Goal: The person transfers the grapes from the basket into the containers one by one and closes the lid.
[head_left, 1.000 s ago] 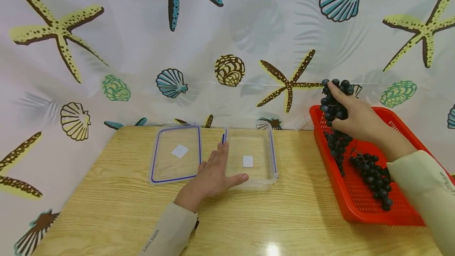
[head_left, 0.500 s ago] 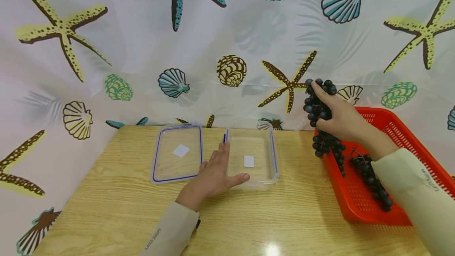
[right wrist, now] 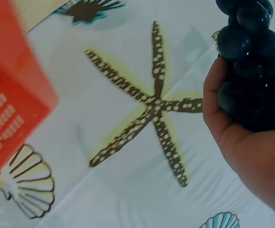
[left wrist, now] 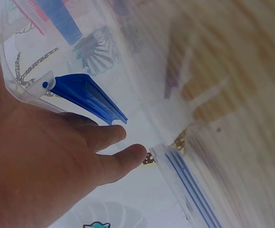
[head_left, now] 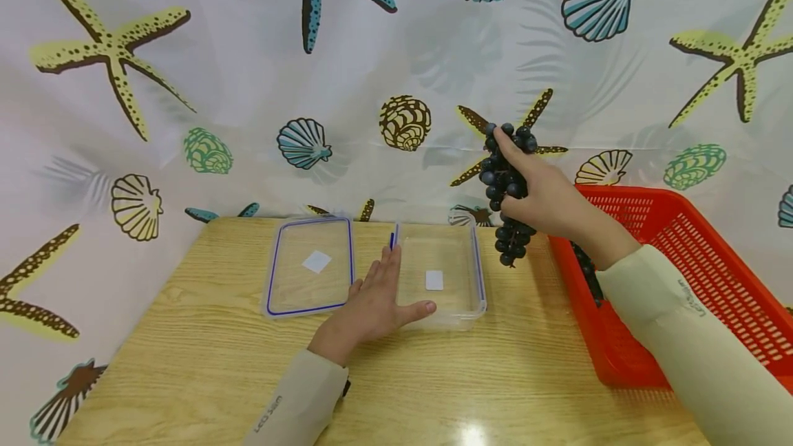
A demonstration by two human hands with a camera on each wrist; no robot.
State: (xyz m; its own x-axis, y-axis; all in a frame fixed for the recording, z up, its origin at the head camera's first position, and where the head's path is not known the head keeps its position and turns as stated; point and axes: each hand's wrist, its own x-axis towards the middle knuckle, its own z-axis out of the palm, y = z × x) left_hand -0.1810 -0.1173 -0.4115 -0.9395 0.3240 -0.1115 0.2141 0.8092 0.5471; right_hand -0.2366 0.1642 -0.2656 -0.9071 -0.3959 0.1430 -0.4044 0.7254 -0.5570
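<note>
My right hand (head_left: 548, 202) grips a bunch of dark grapes (head_left: 503, 174), held in the air between the clear container and the red basket; the bunch hangs down below the fingers. In the right wrist view the fingers curl around the grapes (right wrist: 251, 61). My left hand (head_left: 368, 308) rests against the left side of a clear plastic container (head_left: 455, 308), its fingers straight and the thumb over the front rim. The left wrist view has the left hand (left wrist: 47, 161) beside the container wall and a blue latch (left wrist: 85, 92). A white square lies in the container.
A red perforated basket (head_left: 585, 336) stands at the right, with more dark grapes (head_left: 585, 267) partly hidden behind my right arm. Left of the container lies a clear lid (head_left: 310, 294) with a blue seal. Behind the wooden table (head_left: 186, 363) hangs a sea-patterned cloth (head_left: 347, 74).
My right hand has carried the bunch of grapes leftward, out from over the red basket. The left hand stays at the container.
</note>
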